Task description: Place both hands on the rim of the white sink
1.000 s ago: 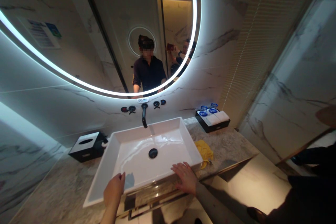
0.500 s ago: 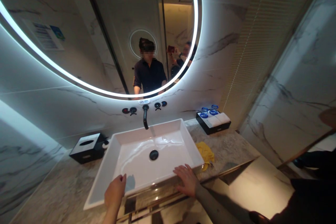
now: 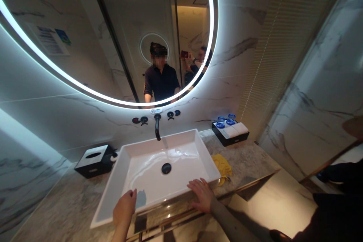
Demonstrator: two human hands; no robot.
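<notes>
A white rectangular sink sits on a marble counter. My left hand rests on the sink's near rim with its fingers curled over the edge. My right hand lies flat, fingers spread, on the rim near the front right corner. Neither hand holds anything loose. A black drain marks the basin's middle, and a black wall tap hangs over the back edge. A crumpled yellow cloth lies on the counter just right of the sink.
A black tissue box stands left of the sink. At the back right, a black tray holds white towels and blue-capped items. A round lit mirror reflects me and another person. Someone's dark clothing fills the lower right.
The view has shifted slightly; both hands stay on the sink's rim in the same places.
</notes>
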